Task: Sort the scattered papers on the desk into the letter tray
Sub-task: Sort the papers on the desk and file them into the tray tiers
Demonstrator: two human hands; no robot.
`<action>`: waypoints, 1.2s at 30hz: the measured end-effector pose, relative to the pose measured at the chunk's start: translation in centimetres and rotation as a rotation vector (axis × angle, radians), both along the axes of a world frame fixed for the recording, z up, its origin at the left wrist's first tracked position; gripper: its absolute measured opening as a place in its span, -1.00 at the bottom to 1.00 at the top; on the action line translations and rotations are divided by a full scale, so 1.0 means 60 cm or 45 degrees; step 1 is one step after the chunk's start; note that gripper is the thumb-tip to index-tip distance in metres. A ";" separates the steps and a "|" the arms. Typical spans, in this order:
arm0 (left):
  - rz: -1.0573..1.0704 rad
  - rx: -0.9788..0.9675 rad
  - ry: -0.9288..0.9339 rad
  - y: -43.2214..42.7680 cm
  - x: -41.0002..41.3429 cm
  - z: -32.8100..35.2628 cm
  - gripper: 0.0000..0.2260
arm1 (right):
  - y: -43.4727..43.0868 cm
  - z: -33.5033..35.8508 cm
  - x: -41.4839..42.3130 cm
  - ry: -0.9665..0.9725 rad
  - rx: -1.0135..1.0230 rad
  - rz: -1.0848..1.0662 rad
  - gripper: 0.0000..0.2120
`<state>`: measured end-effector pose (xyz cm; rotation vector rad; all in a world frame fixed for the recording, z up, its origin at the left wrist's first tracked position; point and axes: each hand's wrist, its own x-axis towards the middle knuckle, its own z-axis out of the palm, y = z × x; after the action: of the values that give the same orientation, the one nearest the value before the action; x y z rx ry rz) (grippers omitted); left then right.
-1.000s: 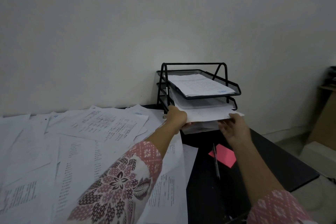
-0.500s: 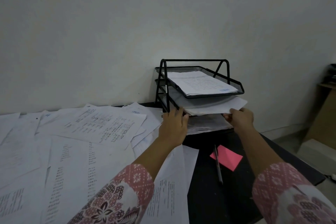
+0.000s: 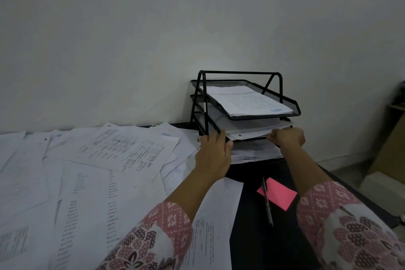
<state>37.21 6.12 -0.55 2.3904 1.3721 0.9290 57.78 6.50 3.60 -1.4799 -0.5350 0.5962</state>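
While print stays illegible | both hands [image 3: 213,155] [image 3: 288,139] pinch papers [image 3: 252,132] in letter tray [image 3: 287,114]

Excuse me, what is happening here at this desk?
A person is filing papers into a black letter tray with three tiers. Both hands, the left hand and the right hand, are at the front of the middle tier, pushing a stack into it. The top tier already holds papers. Many loose sheets cover the desk, beside a pen lying on a pink note.
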 end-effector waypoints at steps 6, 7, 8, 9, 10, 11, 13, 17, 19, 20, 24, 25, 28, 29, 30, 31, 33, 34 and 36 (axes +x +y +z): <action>-0.030 -0.018 0.086 0.004 -0.002 0.002 -0.49 | -0.003 0.000 -0.031 -0.039 -0.006 -0.104 -0.58; -0.049 -0.012 0.104 0.004 -0.007 0.002 -0.45 | -0.003 -0.001 -0.043 -0.064 0.006 -0.097 -0.56; -0.071 -0.018 0.118 0.004 -0.015 0.001 -0.42 | -0.005 0.000 -0.057 -0.082 0.007 -0.082 -0.57; -0.099 -0.015 0.123 0.004 -0.024 -0.001 -0.38 | -0.005 0.000 -0.070 -0.118 0.010 -0.053 -0.60; -0.113 -0.009 0.113 0.003 -0.036 -0.003 -0.33 | -0.006 0.000 -0.086 -0.147 0.010 -0.027 -0.61; -0.116 -0.007 0.093 0.001 -0.050 -0.004 -0.31 | -0.006 0.000 -0.102 -0.177 0.016 -0.006 -0.63; -0.093 -0.013 0.041 -0.004 -0.085 -0.003 -0.45 | -0.010 0.000 -0.138 -0.225 0.032 0.052 -0.67; 0.041 0.022 0.090 -0.001 -0.176 -0.010 -0.62 | -0.014 -0.011 -0.212 -0.372 0.046 0.183 -0.81; 0.146 0.009 0.158 0.001 -0.232 -0.018 -0.62 | -0.014 -0.023 -0.253 -0.402 0.044 0.288 -0.85; 0.193 -0.011 0.189 0.002 -0.256 -0.022 -0.63 | -0.013 -0.031 -0.270 -0.403 0.026 0.358 -0.87; 0.379 -0.095 0.293 -0.010 -0.368 -0.041 -0.66 | -0.005 -0.071 -0.354 -0.525 -0.119 0.670 -0.94; 0.415 -0.120 0.304 -0.015 -0.394 -0.045 -0.67 | 0.000 -0.082 -0.372 -0.618 -0.159 0.709 -0.93; 0.509 -0.142 0.328 -0.030 -0.456 -0.056 -0.68 | 0.009 -0.109 -0.419 -0.871 -0.272 0.778 -0.92; 0.536 -0.141 0.340 -0.036 -0.474 -0.059 -0.68 | 0.011 -0.115 -0.431 -0.909 -0.296 0.777 -0.92; 0.557 -0.138 0.353 -0.041 -0.488 -0.061 -0.68 | 0.013 -0.121 -0.441 -0.929 -0.319 0.764 -0.90; 0.574 -0.127 0.364 -0.045 -0.500 -0.063 -0.68 | 0.015 -0.124 -0.449 -0.955 -0.334 0.747 -0.88; 0.583 -0.115 0.394 -0.054 -0.523 -0.068 -0.66 | 0.020 -0.130 -0.466 -0.979 -0.347 0.712 -0.79; 0.575 -0.120 0.405 -0.057 -0.530 -0.072 -0.64 | 0.022 -0.131 -0.469 -0.965 -0.344 0.679 -0.77; 0.534 -0.148 0.406 -0.063 -0.543 -0.079 -0.54 | 0.028 -0.133 -0.478 -0.911 -0.340 0.609 -0.72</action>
<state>4.62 2.34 -5.32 2.2744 2.0401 0.5408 29.08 8.16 -4.36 -1.8271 -1.4382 0.5012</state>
